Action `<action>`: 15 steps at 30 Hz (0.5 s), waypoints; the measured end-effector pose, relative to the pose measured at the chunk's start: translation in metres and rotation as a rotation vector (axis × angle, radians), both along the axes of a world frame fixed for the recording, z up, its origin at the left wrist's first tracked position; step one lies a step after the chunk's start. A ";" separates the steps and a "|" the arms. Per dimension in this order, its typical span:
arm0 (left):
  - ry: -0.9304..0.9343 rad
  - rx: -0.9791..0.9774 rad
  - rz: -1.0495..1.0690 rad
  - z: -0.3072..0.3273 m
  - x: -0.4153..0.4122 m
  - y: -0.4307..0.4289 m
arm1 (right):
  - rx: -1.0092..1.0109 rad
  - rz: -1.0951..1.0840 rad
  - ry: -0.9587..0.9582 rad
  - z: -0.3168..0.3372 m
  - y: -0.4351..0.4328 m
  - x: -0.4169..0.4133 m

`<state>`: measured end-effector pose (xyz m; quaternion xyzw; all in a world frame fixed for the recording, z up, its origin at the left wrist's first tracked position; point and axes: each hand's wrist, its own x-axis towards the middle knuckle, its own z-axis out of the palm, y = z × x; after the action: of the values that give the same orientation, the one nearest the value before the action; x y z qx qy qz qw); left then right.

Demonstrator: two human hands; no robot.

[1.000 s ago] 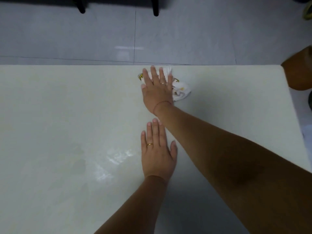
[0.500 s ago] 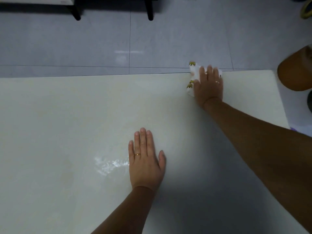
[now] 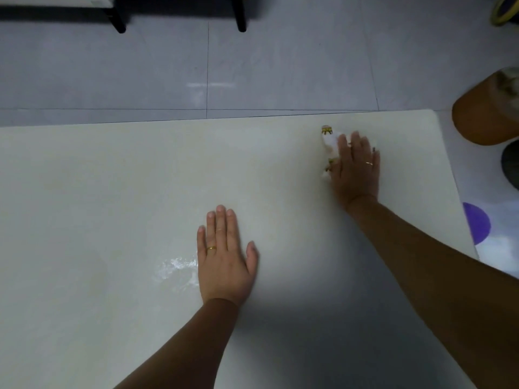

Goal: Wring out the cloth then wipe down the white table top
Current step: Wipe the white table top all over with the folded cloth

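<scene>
Table top — wet-streaked (grey tiles)

Pressing cloth under flat right hand near far-right corner of white table top; resting left hand palm-down mid-table, beside wet patch.

- The white table top shows bare surface from its left edge up to the left hand, which lies flat near the middle.
- The right hand presses the cloth near the far right corner.
- The right forearm crosses the right part of the surface diagonally.
- A band of bare surface separates the two hands.
- An orange-brown object stands off the table, just beyond the far right corner.
</scene>
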<state>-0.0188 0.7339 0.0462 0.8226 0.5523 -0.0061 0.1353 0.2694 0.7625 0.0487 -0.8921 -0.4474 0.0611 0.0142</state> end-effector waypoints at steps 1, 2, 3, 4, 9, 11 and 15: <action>0.007 0.001 0.000 0.000 0.000 0.000 | 0.007 -0.061 0.009 -0.001 0.004 -0.011; 0.014 0.002 -0.002 0.000 0.000 0.000 | 0.010 -0.091 0.029 0.000 0.009 -0.027; 0.017 0.003 -0.003 0.000 -0.001 -0.001 | 0.008 -0.073 0.049 0.000 0.010 -0.048; 0.012 0.008 -0.002 -0.001 -0.001 0.000 | 0.007 -0.009 0.062 -0.001 0.009 -0.071; 0.011 0.021 -0.003 -0.002 -0.001 -0.001 | 0.003 0.461 0.101 0.001 -0.031 -0.127; 0.006 0.025 -0.005 -0.002 -0.002 0.000 | 0.015 0.491 0.046 0.001 -0.042 -0.095; 0.032 0.030 -0.016 -0.005 -0.002 0.000 | -0.005 0.022 0.026 0.001 -0.065 -0.043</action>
<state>-0.0204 0.7341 0.0413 0.8287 0.5477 -0.0120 0.1144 0.2266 0.6975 0.0493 -0.8864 -0.4567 0.0739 0.0171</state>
